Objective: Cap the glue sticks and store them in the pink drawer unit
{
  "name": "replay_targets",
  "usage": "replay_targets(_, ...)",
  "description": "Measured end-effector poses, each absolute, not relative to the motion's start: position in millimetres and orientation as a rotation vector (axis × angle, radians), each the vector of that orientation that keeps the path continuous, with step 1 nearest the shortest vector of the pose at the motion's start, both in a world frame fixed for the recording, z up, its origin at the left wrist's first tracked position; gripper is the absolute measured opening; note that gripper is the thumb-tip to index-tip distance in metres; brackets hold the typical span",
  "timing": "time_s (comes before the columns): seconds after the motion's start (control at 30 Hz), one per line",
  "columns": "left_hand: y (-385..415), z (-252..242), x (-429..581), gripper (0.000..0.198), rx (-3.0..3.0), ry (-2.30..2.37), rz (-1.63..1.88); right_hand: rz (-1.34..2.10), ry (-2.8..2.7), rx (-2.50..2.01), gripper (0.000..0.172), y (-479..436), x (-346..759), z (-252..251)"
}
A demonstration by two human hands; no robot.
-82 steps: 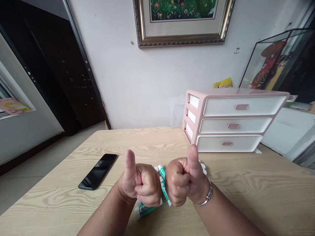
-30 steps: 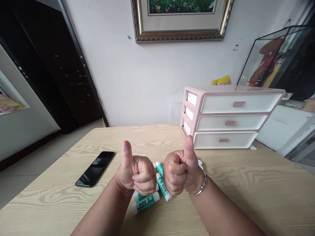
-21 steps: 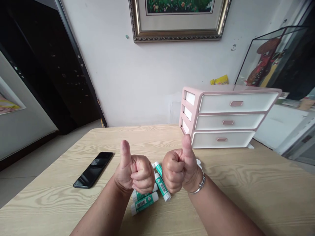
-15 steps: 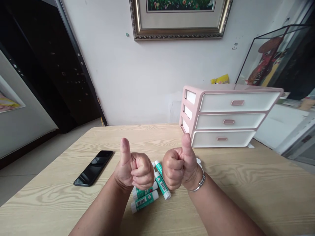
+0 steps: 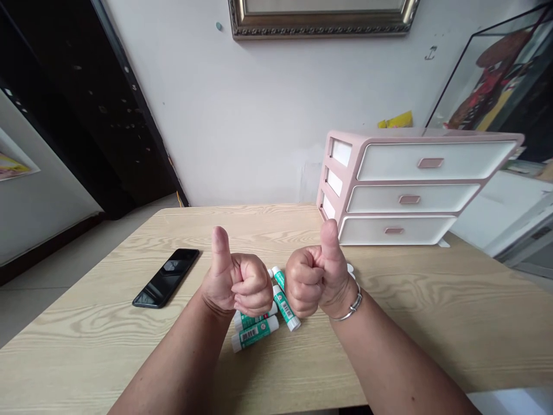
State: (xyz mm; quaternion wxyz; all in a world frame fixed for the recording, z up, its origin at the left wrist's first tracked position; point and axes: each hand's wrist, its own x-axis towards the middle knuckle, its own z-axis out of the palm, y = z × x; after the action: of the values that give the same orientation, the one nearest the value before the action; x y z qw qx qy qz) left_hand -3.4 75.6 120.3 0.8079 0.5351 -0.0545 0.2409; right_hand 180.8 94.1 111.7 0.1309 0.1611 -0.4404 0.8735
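My left hand [image 5: 242, 282] is held as a fist with its thumb pointing up, and nothing shows in the curled fingers. Facing it, my right hand [image 5: 313, 276] makes the same thumbs-up fist, a silver bracelet [image 5: 352, 305] round its wrist. Several green and white tubes that look like glue sticks lie on the table beneath and between the hands. One glue stick [image 5: 256, 334] rests below my left hand, and another [image 5: 286, 308] lies slanted between the two fists. Others are partly hidden behind the hands. A small white piece [image 5: 350, 268] peeks out behind my right wrist.
On the wooden table [image 5: 108, 357], a black phone [image 5: 166, 278] lies to the left. At the back right stands a pink and white drawer unit [image 5: 401, 199] with a yellow packet [image 5: 395, 120] behind its top. A framed picture [image 5: 324, 26] hangs on the wall.
The view has tipped down slightly, so the scene sits higher and the table's near edge appears at the bottom. Both hands keep the same thumbs-up pose; the glue sticks have not moved.
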Motion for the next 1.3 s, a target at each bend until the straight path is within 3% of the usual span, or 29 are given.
replay_targets(0.37, 77.2, 115.7, -6.2, 0.081, 1.123, -0.079, 0.554, 2.465, -1.257, 0.598, 0.078, 94.4, 179.1, 111.0)
replay_targets(0.5, 91.5, 101.6, -6.8, 0.076, 1.128, 0.196, 0.782, 2.208, -1.297, 0.143, 0.069, 101.2, 182.6, 116.8)
replay_targets(0.67, 101.7, 94.8, -0.7, 0.048, 1.424, 1.013, 1.201, 1.457, -1.147, -0.592, 0.051, 120.1, 190.9, 113.7)
replay_targets(0.8, 96.0, 96.8, -6.3, 0.026, 1.840, 1.745, 0.848, 0.866, -1.166, -0.998, 0.043, 127.1, 216.0, 102.5)
replay_targets(0.97, 89.3, 82.2, -19.4, 0.019, 2.007, 1.858, 0.566, 0.294, -1.386, -1.483, 0.026, 117.6, 259.8, 93.9)
replay_targets(1.3, 99.9, 47.5, -26.4, 0.019, 2.139, 1.885, 0.385, 0.250, -1.703, -1.734, 0.016, 94.7, 272.6, 72.7)
